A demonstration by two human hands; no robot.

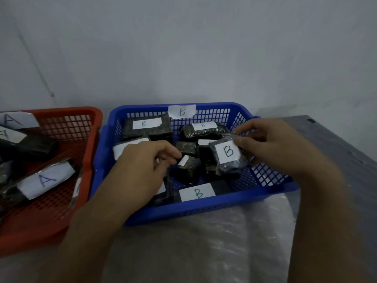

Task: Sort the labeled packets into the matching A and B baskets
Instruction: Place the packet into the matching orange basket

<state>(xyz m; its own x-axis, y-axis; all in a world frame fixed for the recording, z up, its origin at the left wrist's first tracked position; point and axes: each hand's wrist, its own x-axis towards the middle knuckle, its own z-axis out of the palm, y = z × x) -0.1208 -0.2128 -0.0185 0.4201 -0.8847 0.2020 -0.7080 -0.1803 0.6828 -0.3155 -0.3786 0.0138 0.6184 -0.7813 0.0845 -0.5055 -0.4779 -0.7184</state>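
The blue basket (206, 207), tagged B on its back wall, holds several dark packets with white B labels. My right hand (271, 144) pinches the top edge of a dark packet labelled B (227, 158) over the basket's right side. Inside the basket my left hand (142, 166) has its fingers curled on a small dark packet (188, 169) whose white label is turned sideways. The red basket (93, 127) at the left, tagged A, holds several dark packets with A labels (46, 180).
Both baskets stand on a sheet of clear plastic wrap (204, 252) over a dark table (336, 152). A plain grey wall rises close behind the baskets. The table's bare right side lies past the blue basket.
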